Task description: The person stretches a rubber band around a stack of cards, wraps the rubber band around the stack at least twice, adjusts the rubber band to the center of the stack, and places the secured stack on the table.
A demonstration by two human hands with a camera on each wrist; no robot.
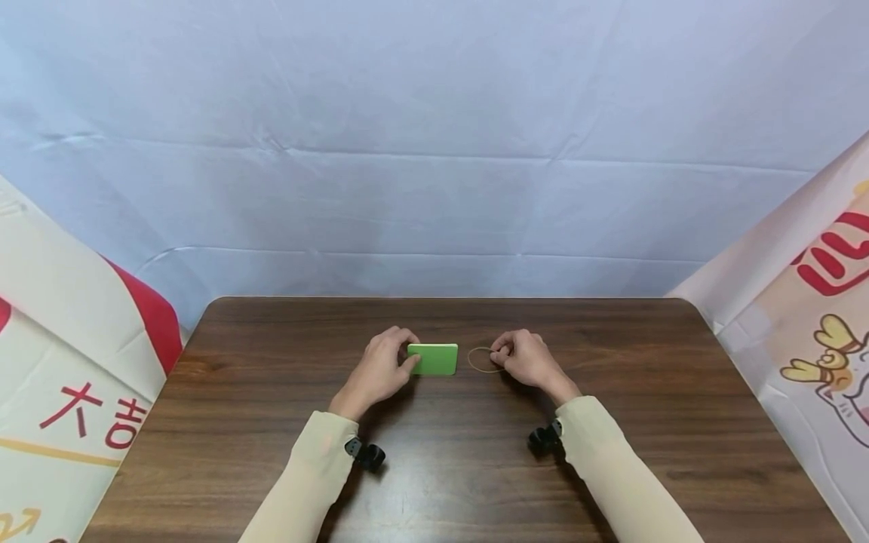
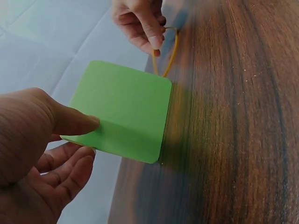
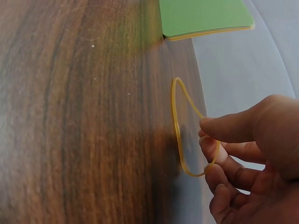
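My left hand [image 1: 382,367] pinches a thin stack of green cards [image 1: 434,360] by its left end, thumb on the near face and fingers behind. The stack stands on edge, its rounded corners and flat green face showing in the left wrist view. To its right, my right hand [image 1: 531,358] pinches a yellow rubber band [image 3: 177,128] between thumb and fingers. The band hangs as a loose, unstretched loop, pointing toward the cards with a small gap between them. In the right wrist view the stack's edge shows yellowish layers under the green.
Both hands are over a dark wood-grain table [image 1: 448,467] with rounded far corners. A pale cloth backdrop [image 1: 421,196] hangs behind it, and printed cloths [image 1: 75,377] flank the sides. Small black cameras sit on both wrists.
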